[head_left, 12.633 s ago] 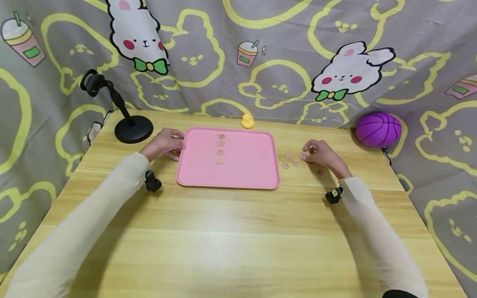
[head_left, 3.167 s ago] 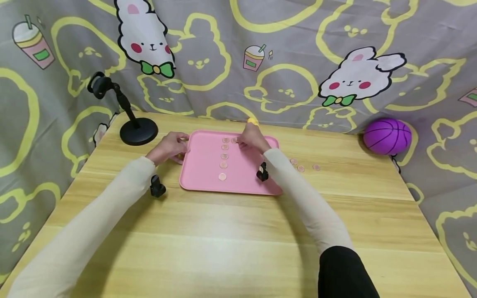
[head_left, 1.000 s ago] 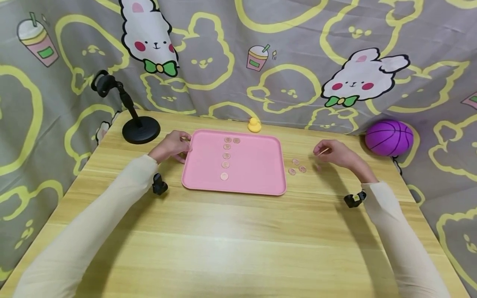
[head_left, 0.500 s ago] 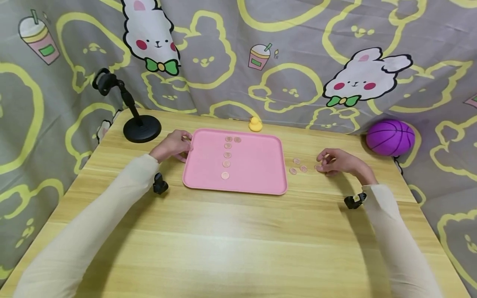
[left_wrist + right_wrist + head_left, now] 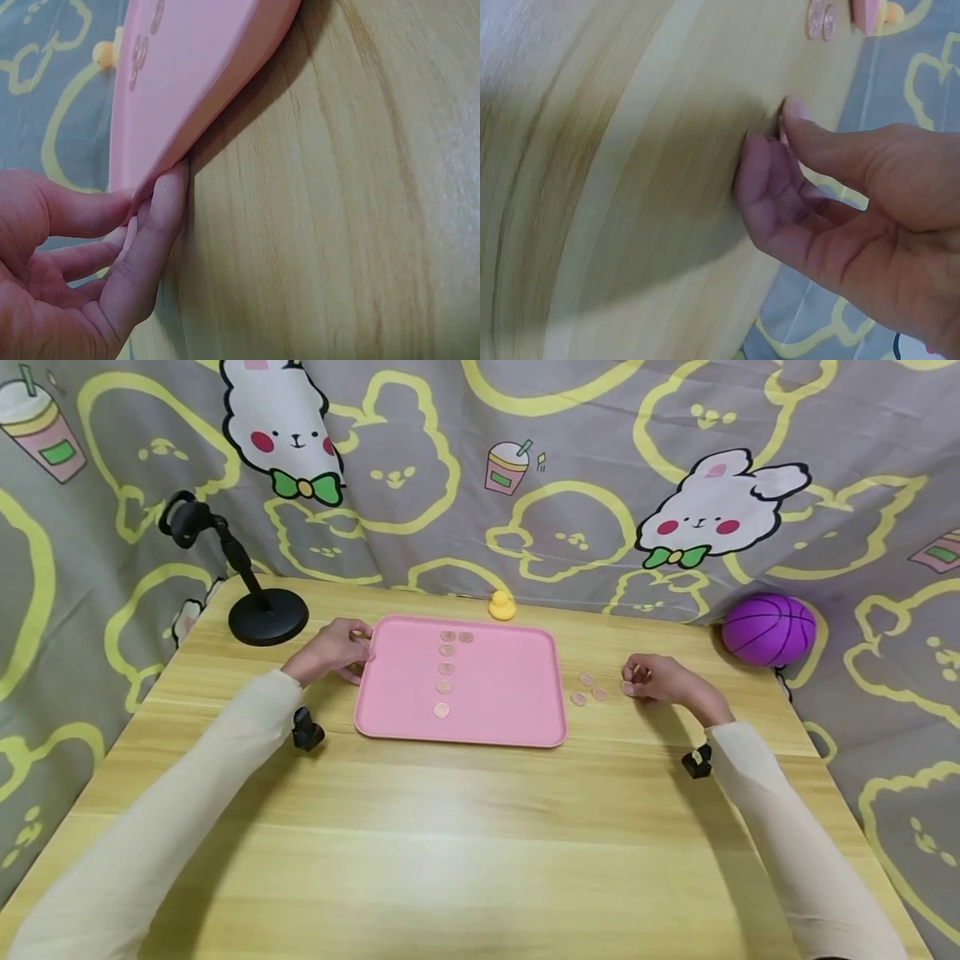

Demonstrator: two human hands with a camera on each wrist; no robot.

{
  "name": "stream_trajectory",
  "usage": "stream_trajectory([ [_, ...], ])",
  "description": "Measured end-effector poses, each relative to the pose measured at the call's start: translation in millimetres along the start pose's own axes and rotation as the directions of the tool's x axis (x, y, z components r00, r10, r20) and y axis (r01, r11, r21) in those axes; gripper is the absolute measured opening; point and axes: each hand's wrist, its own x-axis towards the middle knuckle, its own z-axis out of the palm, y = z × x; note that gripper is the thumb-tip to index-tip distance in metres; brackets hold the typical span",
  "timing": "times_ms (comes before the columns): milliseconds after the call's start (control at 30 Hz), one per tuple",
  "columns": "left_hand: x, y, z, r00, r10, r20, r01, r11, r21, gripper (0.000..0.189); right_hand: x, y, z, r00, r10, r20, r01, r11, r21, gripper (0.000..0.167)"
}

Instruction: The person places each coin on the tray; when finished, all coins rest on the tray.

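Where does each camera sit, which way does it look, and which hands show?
Head: worn on the person's head, facing forward and down at the table, pink tray and coins; left hand, right hand and both sleeves show.
Left wrist: worn on that wrist, facing the left hand pinching the tray's edge; only that hand shows.
Right wrist: worn on that wrist, facing the right hand, which seems to pinch a coin; only that hand shows.
Shared: both wrist views catch the duck and tray.

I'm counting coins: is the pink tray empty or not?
Not empty: six coins lie on the pink tray, five in a column, one beside the column's far end.
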Motion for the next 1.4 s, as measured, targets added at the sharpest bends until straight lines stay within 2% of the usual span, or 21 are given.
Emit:
stream_trajectory([
  [67,-1.3,0.0,-2.5,1.0,-0.002,-0.003,0.002,1.0,0.007,0.051,5.7,-1,1,0.999,0.027,-0.035,-0.028,1.0,-0.015,0.016],
  [133,-2.3,0.4,-3.7,1.0,-0.003,-0.005,0.003,1.0,0.008,0.051,10.9,-1,3,0.992,0.062,-0.107,-0.066,0.997,-0.036,0.015],
  [233,-2.4,0.4,-2.7,1.0,-0.01,-0.017,0.01,1.0,0.005,0.049,17.2,1,4,0.965,0.074,-0.251,-0.107,0.987,-0.118,0.011],
  [300,-2.4,0.6,-1.3,1.0,-0.014,-0.02,0.014,1.0,0.0,0.048,19.4,1,4,0.944,0.081,-0.32,-0.121,0.987,-0.107,0.01],
  [367,-1.9,0.0,0.0,1.0,-0.016,-0.027,0.016,1.0,0.002,0.048,20.2,0,4,0.934,0.082,-0.348,-0.117,0.99,-0.08,0.01],
  [467,-1.3,-1.0,1.8,0.999,-0.015,-0.031,0.015,1.0,0.009,0.048,19.5,-2,3,0.938,0.112,-0.327,-0.101,0.994,0.052,0.009],
  [633,-0.8,-2.5,3.0,0.999,-0.011,-0.044,0.012,1.0,0.022,0.048,20.2,-9,6,0.94,0.115,-0.322,-0.076,0.988,0.132,0.016],
  [733,-0.6,-1.8,3.1,0.999,-0.004,-0.049,0.005,1.0,0.024,0.048,23.3,-17,9,0.938,0.09,-0.334,-0.048,0.99,0.132,0.016],
  [933,-2.7,3.2,3.3,0.998,-0.007,-0.066,0.008,1.0,0.004,0.047,32.6,-37,16,0.93,0.036,-0.367,-0.013,0.998,0.065,0.018],
  [1067,-3.9,5.0,4.1,0.997,-0.014,-0.074,0.012,1.0,-0.016,0.047,40.8,-53,23,0.938,-0.014,-0.347,0.03,0.999,0.04,0.019],
  [1400,-5.4,3.3,4.7,0.993,-0.01,-0.119,0.007,1.0,-0.023,0.049,62.8,-110,51,0.952,-0.113,-0.286,0.163,0.974,0.158,0.018],
])
